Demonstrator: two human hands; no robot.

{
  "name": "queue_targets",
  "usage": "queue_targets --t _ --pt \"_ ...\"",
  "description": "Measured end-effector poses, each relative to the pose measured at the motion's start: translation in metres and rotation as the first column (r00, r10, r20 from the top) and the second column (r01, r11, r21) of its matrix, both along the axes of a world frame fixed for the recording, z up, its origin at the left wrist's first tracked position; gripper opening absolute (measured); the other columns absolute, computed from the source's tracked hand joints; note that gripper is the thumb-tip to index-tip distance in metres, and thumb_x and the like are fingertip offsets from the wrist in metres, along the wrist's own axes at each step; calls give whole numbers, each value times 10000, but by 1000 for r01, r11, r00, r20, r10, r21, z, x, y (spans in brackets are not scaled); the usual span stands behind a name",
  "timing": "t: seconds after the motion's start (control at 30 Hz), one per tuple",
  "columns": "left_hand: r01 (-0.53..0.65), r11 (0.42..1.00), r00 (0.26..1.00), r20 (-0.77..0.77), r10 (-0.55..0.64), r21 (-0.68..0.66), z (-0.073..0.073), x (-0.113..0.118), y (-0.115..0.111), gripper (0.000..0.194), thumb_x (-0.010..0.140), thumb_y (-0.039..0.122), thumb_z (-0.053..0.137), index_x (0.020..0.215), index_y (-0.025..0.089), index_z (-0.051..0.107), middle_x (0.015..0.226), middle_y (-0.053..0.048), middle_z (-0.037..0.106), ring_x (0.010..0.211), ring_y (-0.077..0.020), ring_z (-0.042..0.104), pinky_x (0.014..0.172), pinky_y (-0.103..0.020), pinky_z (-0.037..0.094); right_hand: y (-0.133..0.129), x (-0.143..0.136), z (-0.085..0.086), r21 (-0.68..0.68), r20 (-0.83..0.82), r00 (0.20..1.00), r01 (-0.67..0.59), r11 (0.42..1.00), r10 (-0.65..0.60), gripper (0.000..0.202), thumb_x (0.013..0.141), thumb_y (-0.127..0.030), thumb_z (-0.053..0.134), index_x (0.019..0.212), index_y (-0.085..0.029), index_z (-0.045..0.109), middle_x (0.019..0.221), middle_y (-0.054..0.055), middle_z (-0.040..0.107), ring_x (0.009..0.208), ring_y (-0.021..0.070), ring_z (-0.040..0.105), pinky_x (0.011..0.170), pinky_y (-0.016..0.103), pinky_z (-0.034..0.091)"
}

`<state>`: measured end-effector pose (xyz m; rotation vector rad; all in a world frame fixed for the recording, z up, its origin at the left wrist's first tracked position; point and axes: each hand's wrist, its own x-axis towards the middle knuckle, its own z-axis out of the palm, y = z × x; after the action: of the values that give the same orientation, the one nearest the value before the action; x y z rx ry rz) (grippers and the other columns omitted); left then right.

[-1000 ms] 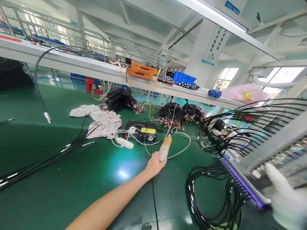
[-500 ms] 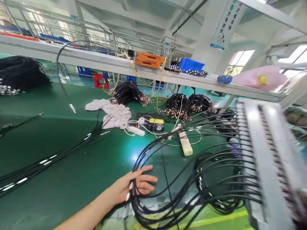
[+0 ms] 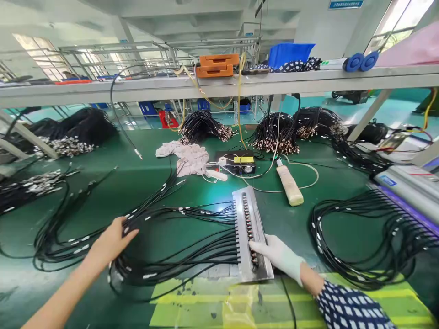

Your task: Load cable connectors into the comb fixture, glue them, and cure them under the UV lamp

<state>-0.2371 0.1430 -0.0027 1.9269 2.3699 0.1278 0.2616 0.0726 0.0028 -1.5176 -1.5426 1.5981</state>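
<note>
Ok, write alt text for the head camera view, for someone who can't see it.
A gloved right hand holds the edge of a slotted metal fixture trailing black cables, while the bare left hand touches a cable bundle. Further back on the green workbench lie a pale cloth, a black box and cable heaps.

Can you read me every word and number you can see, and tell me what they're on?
I can't read any for sure:
Blue sign up high: has writing, too small and blurry.
Black box: pale letters on its front, too small.
Blue label on the silver case: too blurry.
White tags on the black cables: no writing I can make out.
</note>
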Motion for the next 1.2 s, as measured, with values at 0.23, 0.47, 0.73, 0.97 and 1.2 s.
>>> queue_targets --t 0.23,0.47,0.73,0.97,1.2 --pt "590 778 777 111 -620 213 -6 160 21 430 958 470 477 1271 190 567 1259 -57 570 1190 -200 500 1056 -361 398 7 10 42 -110 848 428 -435 894 313 808 896 -788 263 1054 -148 730 989 204 690 973 409 662 827 502 467" --pt "645 742 677 313 -666 182 -31 273 89 459 991 299 425 1416 133 472 1313 -114 528 1206 -231 452 1064 -408 362 -25 11 33 122 790 597 -371 920 136 577 674 -753 677 881 -215 647 849 49 647 817 251 609 697 335 359" --pt "572 817 683 508 -524 74 -51 308 125 192 884 205 508 1051 148 586 1006 -41 588 962 -170 499 889 -307 407 -46 17 9 729 608 792 -584 357 53 203 899 -341 595 807 -173 528 802 36 557 745 181 439 675 348 248" --pt "542 837 654 588 -475 73 -51 307 123 123 878 218 560 984 157 577 923 -19 597 925 -165 496 842 -293 370 107 27 161 906 358 928 -318 278 -105 167 924 -308 617 854 -159 645 820 20 624 789 120 551 761 284 395" --pt "534 843 665 580 -471 72 -49 309 118 153 906 216 543 1048 163 566 960 -24 592 971 -178 491 899 -327 345 360 18 126 412 346 867 203 888 -358 474 933 -445 597 1053 8 673 833 115 640 712 137 574 789 325 476"
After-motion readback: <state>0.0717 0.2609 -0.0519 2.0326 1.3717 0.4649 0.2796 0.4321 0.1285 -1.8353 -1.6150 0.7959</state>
